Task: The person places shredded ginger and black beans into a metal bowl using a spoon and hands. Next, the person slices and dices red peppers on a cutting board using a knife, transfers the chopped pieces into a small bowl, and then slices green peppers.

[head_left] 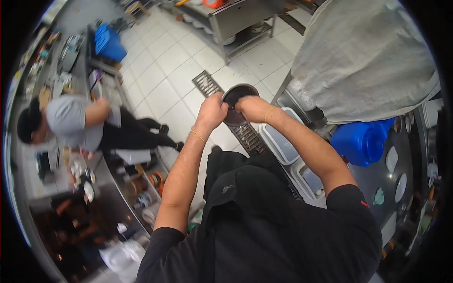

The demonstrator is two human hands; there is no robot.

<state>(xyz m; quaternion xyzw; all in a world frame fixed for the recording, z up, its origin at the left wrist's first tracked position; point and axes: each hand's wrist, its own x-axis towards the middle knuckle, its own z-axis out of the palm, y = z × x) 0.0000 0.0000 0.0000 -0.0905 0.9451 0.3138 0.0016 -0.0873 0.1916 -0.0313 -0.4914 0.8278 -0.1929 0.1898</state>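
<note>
A dark round bowl [232, 119] with a paler rim is held up in front of me over the floor. My left hand [213, 111] is closed on its left rim. My right hand [254, 109] reaches over the opposite rim, its fingers curled down inside the bowl; whatever they pinch, if anything, is hidden. The bowl's inside looks dark, and its contents are too small to tell. Just right of the bowl, below my right forearm, are lidded plastic containers [278, 144].
A floor drain grate [250, 139] runs beneath the bowl. At left, a person [71, 115] stands by a cluttered counter [40, 181]. A grey cloth [363, 61] hangs at upper right above a blue jug [361, 143]. A steel table [243, 21] stands ahead.
</note>
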